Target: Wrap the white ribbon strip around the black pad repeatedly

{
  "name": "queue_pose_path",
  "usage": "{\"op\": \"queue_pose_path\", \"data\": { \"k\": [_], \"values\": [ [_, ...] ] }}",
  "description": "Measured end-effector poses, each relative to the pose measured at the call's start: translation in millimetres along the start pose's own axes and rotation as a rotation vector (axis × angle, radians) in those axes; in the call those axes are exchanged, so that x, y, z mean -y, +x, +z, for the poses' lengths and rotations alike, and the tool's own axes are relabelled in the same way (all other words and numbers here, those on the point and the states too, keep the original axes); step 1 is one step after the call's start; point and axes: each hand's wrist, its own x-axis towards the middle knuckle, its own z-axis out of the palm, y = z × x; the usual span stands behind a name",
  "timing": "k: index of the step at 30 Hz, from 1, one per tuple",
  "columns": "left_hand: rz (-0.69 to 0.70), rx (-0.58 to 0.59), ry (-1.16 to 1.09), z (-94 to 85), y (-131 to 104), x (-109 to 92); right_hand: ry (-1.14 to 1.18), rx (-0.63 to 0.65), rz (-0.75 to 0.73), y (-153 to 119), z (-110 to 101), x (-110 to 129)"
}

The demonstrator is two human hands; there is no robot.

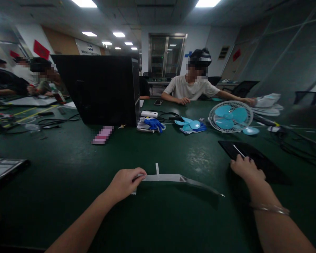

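Pinched between the thumb and fingers of my left hand [127, 182] is one end of a thin, pale flat strip [170, 177]. It stretches to the right over the green table, with a short tab sticking up near its left part and a pointed far end. On the right, my right hand [247, 168] rests over a black flat panel [263, 163], its fingers closed at a slim silvery stick [239, 151] lying above the panel. A clear bracelet circles my right wrist.
A black computer case [102, 91] stands at the back left, near a pink phone-like item [103, 135]. Blue gloves [155, 124], light blue fan blades [188, 123] and a caged fan [230, 116] lie farther back. A person [192, 88] sits across the green table [68, 182].
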Motion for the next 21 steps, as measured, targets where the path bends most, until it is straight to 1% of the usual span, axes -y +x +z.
{"op": "queue_pose_path", "data": {
  "k": [2, 4, 6, 8, 11, 14, 15, 17, 19, 21],
  "values": [
    [0.005, 0.0, -0.023, 0.1, 0, 1, -0.016, 0.013, 0.018, 4, 2, -2],
    [0.021, 0.0, -0.062, 0.4, 0, 2, -0.036, 0.009, 0.005, 6, 3, -1],
    [0.037, 0.001, -0.116, 0.6, 0, 3, -0.054, 0.004, -0.046, 7, 5, 4],
    [0.048, -0.002, -0.173, 0.5, -1, 3, -0.068, 0.023, -0.14, 5, 8, 12],
    [0.061, -0.008, -0.251, -0.6, -1, 1, -0.079, 0.075, -0.34, -6, 16, 33],
    [0.073, 0.005, -0.392, -2.6, -3, 1, -0.065, 0.119, -0.554, -28, 23, 58],
    [0.076, 0.02, -0.476, -3.3, -3, 2, -0.055, 0.137, -0.637, -38, 25, 67],
    [0.054, 0.09, -0.648, -4.7, -4, 5, -0.033, 0.184, -0.818, -59, 27, 82],
    [0.03, 0.139, -0.74, -5.6, -4, 8, -0.019, 0.253, -0.989, -80, 25, 95],
    [0.024, 0.179, -0.796, -5.8, -2, 10, -0.009, 0.327, -1.114, -100, 22, 106]
  ]
}}
